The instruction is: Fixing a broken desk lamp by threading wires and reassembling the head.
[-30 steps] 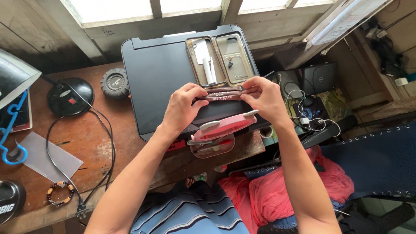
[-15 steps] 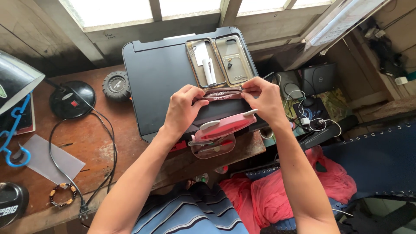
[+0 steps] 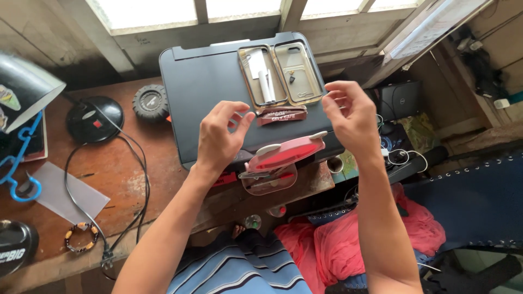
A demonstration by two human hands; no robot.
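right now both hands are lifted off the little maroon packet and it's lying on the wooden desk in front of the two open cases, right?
Not quite. In the head view both hands, left hand and right hand, are off the maroon packet, but it lies on the dark printer lid, not the wooden desk, in front of the two open cases.

We see a small dark-red sachet (image 3: 281,115) with pale print lying flat on the black printer lid (image 3: 212,92), just below two clear phone cases. At the left edge, a lamp shade (image 3: 22,87) carries a small colourful sticker (image 3: 7,98).
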